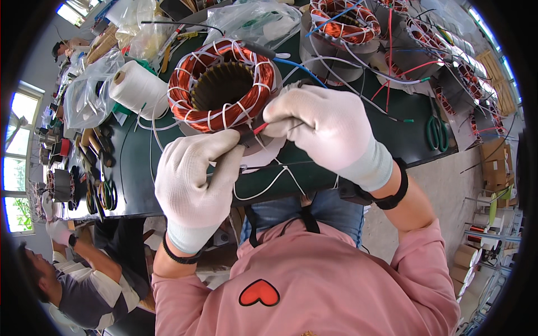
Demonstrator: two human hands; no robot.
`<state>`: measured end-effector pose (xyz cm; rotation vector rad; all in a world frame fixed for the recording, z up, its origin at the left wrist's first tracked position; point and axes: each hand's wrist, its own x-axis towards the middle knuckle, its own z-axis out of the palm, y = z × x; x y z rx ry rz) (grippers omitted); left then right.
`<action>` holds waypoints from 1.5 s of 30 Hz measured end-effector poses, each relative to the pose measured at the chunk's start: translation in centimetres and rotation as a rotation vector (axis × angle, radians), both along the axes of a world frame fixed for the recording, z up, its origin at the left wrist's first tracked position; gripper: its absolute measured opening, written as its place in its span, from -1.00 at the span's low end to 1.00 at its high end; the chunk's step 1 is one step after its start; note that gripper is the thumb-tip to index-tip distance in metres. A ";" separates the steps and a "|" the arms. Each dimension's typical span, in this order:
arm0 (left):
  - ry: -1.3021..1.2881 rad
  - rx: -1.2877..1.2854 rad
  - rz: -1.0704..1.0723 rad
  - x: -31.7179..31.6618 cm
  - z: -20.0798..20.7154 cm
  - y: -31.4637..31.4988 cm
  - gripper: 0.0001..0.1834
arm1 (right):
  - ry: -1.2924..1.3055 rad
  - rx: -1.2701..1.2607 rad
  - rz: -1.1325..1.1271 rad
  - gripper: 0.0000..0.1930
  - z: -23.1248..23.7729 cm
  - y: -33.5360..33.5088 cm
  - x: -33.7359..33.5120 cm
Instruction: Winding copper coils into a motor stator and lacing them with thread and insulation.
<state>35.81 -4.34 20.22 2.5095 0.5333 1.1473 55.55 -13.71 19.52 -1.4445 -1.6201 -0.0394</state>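
Observation:
A motor stator point(180, 95) with copper windings, laced with white cord, stands on the bench in front of me. At its near edge, my gloved left hand point(196, 182) pinches a short black sleeve point(246, 138) between thumb and forefinger. My gloved right hand point(325, 126) is closed on a red wire point(260, 128), which meets the black sleeve between the two hands. The fingertips of the right hand partly hide the wire. White lacing cord point(280, 178) hangs from the stator over the bench's near edge. A blue lead point(297, 65) runs from the stator's top behind my right hand.
A white thread cone point(140, 89) stands left of the stator. Scissors and pliers point(103, 193) lie at the bench's left end, green-handled scissors point(437, 131) at the right. More wound stators point(344, 25) stand at the back right. Another person point(84, 280) sits at the lower left.

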 end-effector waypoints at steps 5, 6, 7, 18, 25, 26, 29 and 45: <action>0.181 0.411 -0.054 1.0 1.0 0.4 -0.79 | -0.042 -0.072 0.048 -0.82 -0.3 -0.9 -0.6; 0.227 0.442 -0.016 1.2 1.1 0.1 -0.80 | -0.046 -0.069 0.047 -0.82 -0.3 -1.1 -0.5; 0.223 0.445 -0.015 1.3 1.1 0.0 -0.80 | -0.050 -0.129 -0.011 -0.82 -0.3 -1.5 -0.3; -0.206 -0.177 0.121 -0.4 -2.6 0.2 -0.85 | 0.564 -0.207 -0.457 -0.61 -2.0 -5.4 3.2; -0.615 -0.747 0.128 1.0 -3.7 -1.3 -0.87 | 1.412 -0.239 -0.004 -0.67 -4.9 -4.6 3.5; -0.614 -0.745 0.119 1.1 -3.8 -1.3 -0.87 | 1.841 -0.041 0.256 -0.68 -5.3 -4.8 4.2; -0.613 -0.750 0.109 1.4 -3.8 -1.0 -0.86 | 1.425 0.109 0.100 -0.63 -5.5 -3.1 2.3; -0.474 -0.716 0.169 1.6 -1.5 -2.0 -0.89 | -0.620 0.166 -0.163 -0.60 -3.0 -0.2 5.4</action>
